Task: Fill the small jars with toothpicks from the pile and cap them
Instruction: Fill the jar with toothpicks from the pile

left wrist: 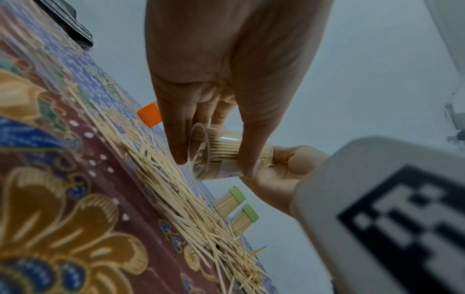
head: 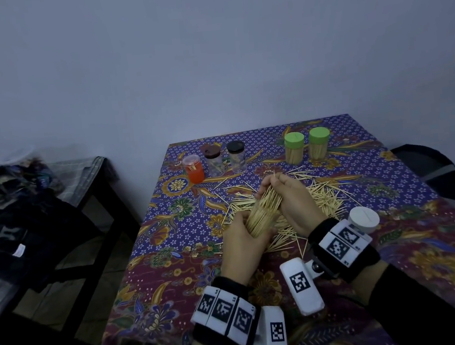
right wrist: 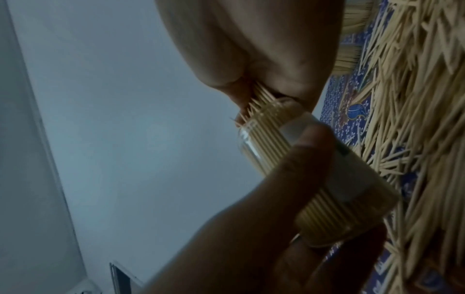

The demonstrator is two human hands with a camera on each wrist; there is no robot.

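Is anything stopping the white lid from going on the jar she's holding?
Yes. The toothpicks poke out of the clear jar mouth, and the right hand pinches them there. The left hand holds the jar tilted. The white cap sits on the tablecloth, beside the right wrist.

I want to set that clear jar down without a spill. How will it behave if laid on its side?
The clear jar is round and smooth, so it would probably roll. Its mouth is uncapped with toothpicks sticking out; they could slide free.
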